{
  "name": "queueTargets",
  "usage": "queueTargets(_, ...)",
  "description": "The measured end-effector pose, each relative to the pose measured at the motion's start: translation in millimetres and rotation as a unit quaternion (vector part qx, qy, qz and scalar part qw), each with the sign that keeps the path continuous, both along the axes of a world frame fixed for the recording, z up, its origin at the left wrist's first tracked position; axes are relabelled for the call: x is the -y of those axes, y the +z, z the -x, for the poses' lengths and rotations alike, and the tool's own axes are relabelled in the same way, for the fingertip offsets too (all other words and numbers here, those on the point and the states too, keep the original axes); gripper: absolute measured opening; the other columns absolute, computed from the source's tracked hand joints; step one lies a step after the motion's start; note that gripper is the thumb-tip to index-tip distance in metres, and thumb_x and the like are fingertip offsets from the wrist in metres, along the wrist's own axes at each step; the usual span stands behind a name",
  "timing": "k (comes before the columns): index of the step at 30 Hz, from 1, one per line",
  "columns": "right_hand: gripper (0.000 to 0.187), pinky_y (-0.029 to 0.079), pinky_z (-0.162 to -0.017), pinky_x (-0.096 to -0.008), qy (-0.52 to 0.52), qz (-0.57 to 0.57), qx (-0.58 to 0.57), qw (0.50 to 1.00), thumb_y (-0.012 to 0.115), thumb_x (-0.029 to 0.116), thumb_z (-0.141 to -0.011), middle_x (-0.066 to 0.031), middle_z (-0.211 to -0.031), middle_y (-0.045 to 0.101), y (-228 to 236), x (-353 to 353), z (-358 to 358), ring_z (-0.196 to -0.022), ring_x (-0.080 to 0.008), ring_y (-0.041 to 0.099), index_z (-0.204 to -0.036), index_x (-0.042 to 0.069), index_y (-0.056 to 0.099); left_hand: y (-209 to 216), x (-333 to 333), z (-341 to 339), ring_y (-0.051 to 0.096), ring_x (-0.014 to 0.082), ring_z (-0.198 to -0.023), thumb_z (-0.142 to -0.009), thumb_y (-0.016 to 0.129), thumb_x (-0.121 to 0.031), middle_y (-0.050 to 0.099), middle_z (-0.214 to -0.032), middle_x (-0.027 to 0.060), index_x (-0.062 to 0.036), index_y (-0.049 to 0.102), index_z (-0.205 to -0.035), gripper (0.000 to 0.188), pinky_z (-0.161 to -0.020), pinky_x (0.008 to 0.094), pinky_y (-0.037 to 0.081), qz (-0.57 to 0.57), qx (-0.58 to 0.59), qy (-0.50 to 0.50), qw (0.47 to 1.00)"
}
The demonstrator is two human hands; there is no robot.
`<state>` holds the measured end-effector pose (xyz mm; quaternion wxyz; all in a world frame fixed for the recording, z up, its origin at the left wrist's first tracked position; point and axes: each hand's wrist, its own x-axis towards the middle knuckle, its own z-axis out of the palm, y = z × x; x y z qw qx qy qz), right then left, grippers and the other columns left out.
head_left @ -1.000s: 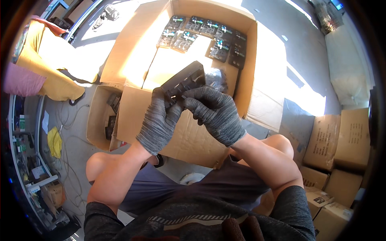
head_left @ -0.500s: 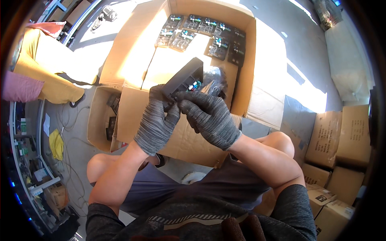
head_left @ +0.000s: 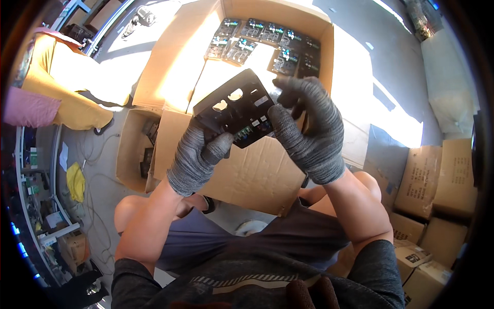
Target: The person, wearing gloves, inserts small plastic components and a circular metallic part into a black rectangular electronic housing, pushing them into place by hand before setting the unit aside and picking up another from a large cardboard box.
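Observation:
My left hand (head_left: 196, 154), in a grey knitted glove, grips the lower left edge of a black plastic housing (head_left: 239, 105). The housing is tilted over the big box, one broad face toward me, with two larger holes, small white labels and a row of green connectors along its lower edge. Just right of it is my right hand (head_left: 311, 136), gloved alike, fingers apart and curved, its thumb close to the housing's right edge. Whether that thumb touches is unclear. Several black units with exposed circuitry (head_left: 272, 33) lie in rows inside the large cardboard box (head_left: 326, 56).
A smaller open carton (head_left: 131, 154) with dark parts stands at the left. Closed cardboard boxes (head_left: 419, 180) are stacked at the right. A metal rack (head_left: 54, 180) runs along the left side, near a yellow cloth (head_left: 75, 183) and loose cable on the floor.
The housing has turned from edge-on to show its broad face. My right hand has let go of its lower part and moved right, its fingers spreading.

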<state>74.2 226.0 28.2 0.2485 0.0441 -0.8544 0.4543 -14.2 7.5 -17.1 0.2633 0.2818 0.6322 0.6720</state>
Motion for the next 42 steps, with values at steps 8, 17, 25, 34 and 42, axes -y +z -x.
queueTargets(8, 0.045, 0.05, -0.092, -0.0346, 0.206, 0.265, 0.221, 0.916, 0.078, 0.025, -0.087, -0.0091, -0.11, 0.067, -2, -19, 2, -0.106, -0.0177, 0.061, -0.122, 0.002, 0.061, 16, 2, -1, 0.059, 0.0111, -0.076, -0.098, 0.062, -0.018, 0.063, -0.098, 0.0056, -0.0023, 0.042, -0.139, 0.048, -0.069, 0.0283, 0.05, 0.024, 0.073, -0.088, 0.993)
queueTargets(17, 0.054, 0.05, -0.096, -0.0333, 0.193, 0.417, 0.25, 0.852, 0.078, 0.021, -0.087, -0.0095, -0.114, 0.067, -11, -1, -8, -0.108, -0.0182, 0.061, -0.132, 0.0, 0.055, 22, -4, -5, 0.061, 0.0122, -0.083, -0.1, 0.057, -0.019, 0.063, -0.116, 0.0094, -0.0027, 0.039, -0.144, 0.05, -0.068, 0.0273, 0.054, 0.042, 0.105, -0.084, 0.99)
queueTargets(25, 0.049, 0.053, -0.092, -0.0311, 0.203, 0.46, 0.272, 0.82, 0.077, 0.02, -0.087, -0.0097, -0.11, 0.069, -16, -2, -12, -0.103, -0.0157, 0.063, -0.127, -0.001, 0.059, 19, -5, -6, 0.061, 0.0142, -0.089, -0.099, 0.057, -0.021, 0.06, -0.118, 0.0098, -0.0065, 0.036, -0.147, 0.054, -0.068, 0.0282, 0.055, 0.03, 0.087, -0.066, 0.994)
queueTargets(34, 0.05, 0.054, -0.091, -0.0301, 0.141, 0.467, 0.242, 0.839, 0.077, 0.017, -0.088, -0.0083, -0.111, 0.068, -30, 8, -12, -0.103, -0.015, 0.063, -0.129, -0.001, 0.057, 10, -10, -7, 0.054, 0.0166, -0.116, -0.102, 0.05, -0.015, 0.057, -0.126, 0.0085, -0.0051, 0.039, -0.145, 0.045, -0.101, 0.0343, 0.045, 0.047, -0.017, -0.046, 0.998)
queueTargets(42, 0.05, 0.055, -0.09, -0.0303, 0.14, 0.458, 0.257, 0.839, 0.074, 0.012, -0.087, -0.0096, -0.115, 0.066, -32, 5, -12, -0.102, -0.0146, 0.064, -0.131, 0.0, 0.055, 13, -9, -8, 0.054, 0.0173, -0.115, -0.1, 0.052, -0.014, 0.057, -0.126, 0.0089, -0.0056, 0.038, -0.145, 0.048, -0.101, 0.0347, 0.045, 0.055, -0.031, -0.054, 0.997)
